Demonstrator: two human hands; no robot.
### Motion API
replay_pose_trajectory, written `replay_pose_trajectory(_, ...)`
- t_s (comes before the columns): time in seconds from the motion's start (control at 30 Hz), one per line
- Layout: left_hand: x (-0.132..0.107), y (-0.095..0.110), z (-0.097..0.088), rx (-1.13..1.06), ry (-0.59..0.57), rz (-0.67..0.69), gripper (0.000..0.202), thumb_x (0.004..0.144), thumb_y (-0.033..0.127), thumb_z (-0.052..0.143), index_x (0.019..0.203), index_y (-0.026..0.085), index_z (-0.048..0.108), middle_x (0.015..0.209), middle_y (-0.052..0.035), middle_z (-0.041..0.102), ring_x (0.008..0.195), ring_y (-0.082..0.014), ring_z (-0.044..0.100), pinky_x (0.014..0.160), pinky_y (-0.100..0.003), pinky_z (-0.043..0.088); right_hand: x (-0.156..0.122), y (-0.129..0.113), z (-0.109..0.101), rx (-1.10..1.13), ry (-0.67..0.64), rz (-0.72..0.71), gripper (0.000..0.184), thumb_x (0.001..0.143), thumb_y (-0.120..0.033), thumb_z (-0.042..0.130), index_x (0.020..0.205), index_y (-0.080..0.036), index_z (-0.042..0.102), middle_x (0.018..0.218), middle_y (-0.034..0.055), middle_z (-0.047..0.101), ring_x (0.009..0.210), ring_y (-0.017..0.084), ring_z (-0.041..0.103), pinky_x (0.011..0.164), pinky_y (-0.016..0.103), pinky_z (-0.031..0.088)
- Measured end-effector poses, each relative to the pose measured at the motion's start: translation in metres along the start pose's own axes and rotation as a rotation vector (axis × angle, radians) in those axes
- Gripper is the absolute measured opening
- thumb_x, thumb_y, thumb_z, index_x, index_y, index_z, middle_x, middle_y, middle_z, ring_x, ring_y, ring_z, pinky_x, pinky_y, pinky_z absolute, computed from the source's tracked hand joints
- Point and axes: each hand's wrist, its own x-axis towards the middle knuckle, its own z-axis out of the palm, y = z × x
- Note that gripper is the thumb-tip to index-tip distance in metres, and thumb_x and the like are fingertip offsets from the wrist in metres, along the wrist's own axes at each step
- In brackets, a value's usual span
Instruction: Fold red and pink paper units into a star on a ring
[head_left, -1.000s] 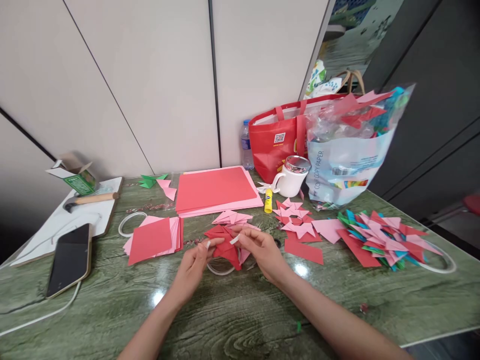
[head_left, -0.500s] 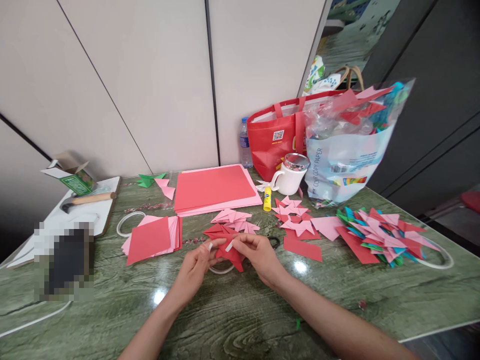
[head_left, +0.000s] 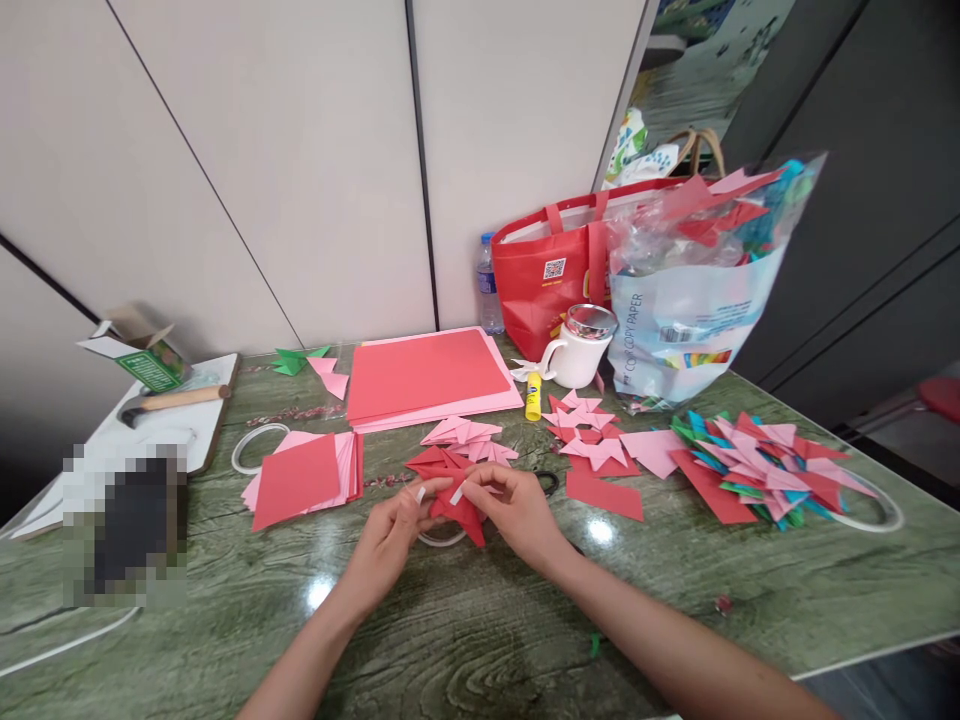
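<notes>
Between my hands is a red folded paper piece [head_left: 466, 515] with pointed ends. My left hand [head_left: 397, 525] is closed on its left side, and a small white strip [head_left: 421, 493] shows by the thumb. My right hand [head_left: 514, 500] pinches another small white strip [head_left: 457, 492] over the red paper. Part of a white tape roll [head_left: 442, 541] shows beneath the paper. Just beyond my fingers lie more red folded pieces [head_left: 431, 458] and pink folded pieces [head_left: 461, 436].
Paper stacks [head_left: 300, 485] and larger sheets [head_left: 431, 370] lie left and behind. Folded paper rings [head_left: 589, 430], a yellow glue stick [head_left: 533, 397], a white mug [head_left: 579, 358], a red bag [head_left: 536, 300] and a plastic paper bag [head_left: 675, 330] stand right. A hammer [head_left: 184, 398] lies on a white board.
The whole view has shifted very slightly. Both hands keep nearly the same pose on the red paper, and the right-hand strip is a little lower.
</notes>
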Motion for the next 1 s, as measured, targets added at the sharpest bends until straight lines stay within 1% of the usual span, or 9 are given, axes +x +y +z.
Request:
replay_pose_trajectory(0.1,0.0003,-0.0002,0.0002,-0.001,0.003,0.001,0.053,0.08,0.057,0.047,0.107,0.015,0.065,0.127,-0.0135,0.056,0.112,-0.0311,0.053,0.092,-0.044,0.045,-0.0002,0.0024,-0.0001,-0.016,0.006,-0.005,0.017,0.073,-0.033,0.063,0.069,-0.016,0.064,0.079,0.0041,0.065,0.073,0.016,0.06,0.069,0.028,0.048)
replay_pose_trajectory(0.27,0.0002,-0.0016,-0.0001,-0.014,0.004,-0.003,0.051,0.08,0.056,0.047,0.109,0.017,0.064,0.128,-0.0124,0.055,0.112,-0.0309,0.054,0.092,-0.043,0.045,-0.0009,0.0043,0.0004,-0.032,0.026,-0.017,0.016,0.074,-0.033,0.062,0.071,-0.017,0.063,0.076,0.0037,0.065,0.071,0.016,0.06,0.067,0.028,0.049)
replay_pose_trajectory(0.53,0.0,-0.0044,-0.0012,-0.024,-0.001,0.001,0.051,0.081,0.055,0.047,0.109,0.016,0.064,0.132,-0.0133,0.051,0.113,-0.0315,0.053,0.092,-0.044,0.045,-0.0018,0.0035,0.0014,-0.024,0.046,-0.021,0.013,0.07,-0.03,0.065,0.068,-0.017,0.064,0.076,0.0043,0.065,0.073,0.017,0.061,0.068,0.029,0.05)
replay_pose_trajectory(0.77,-0.0001,-0.005,-0.002,-0.015,-0.001,0.004,0.049,0.081,0.054,0.046,0.11,0.019,0.065,0.134,-0.0118,0.049,0.111,-0.0306,0.055,0.092,-0.043,0.045,-0.0025,0.0024,0.0019,-0.022,0.05,-0.013,0.012,0.07,-0.028,0.065,0.068,-0.017,0.064,0.076,0.0044,0.066,0.071,0.017,0.061,0.068,0.029,0.05)
replay_pose_trajectory(0.87,-0.0008,-0.0056,-0.0027,-0.01,-0.009,0.014,0.048,0.082,0.054,0.046,0.111,0.02,0.064,0.135,-0.0113,0.048,0.112,-0.0305,0.053,0.092,-0.043,0.045,-0.0027,0.0017,0.002,-0.029,0.055,-0.024,0.011,0.071,-0.028,0.065,0.068,-0.017,0.063,0.076,0.0046,0.065,0.071,0.017,0.061,0.067,0.029,0.05)
replay_pose_trajectory(1.0,-0.0015,-0.0074,-0.0039,-0.001,-0.026,0.026,0.051,0.08,0.056,0.047,0.112,0.02,0.063,0.133,-0.012,0.05,0.115,-0.0313,0.051,0.093,-0.043,0.044,-0.0024,0.0018,0.0015,-0.041,0.069,-0.053,0.011,0.069,-0.028,0.066,0.066,-0.018,0.063,0.075,0.0044,0.066,0.073,0.018,0.061,0.067,0.029,0.05)
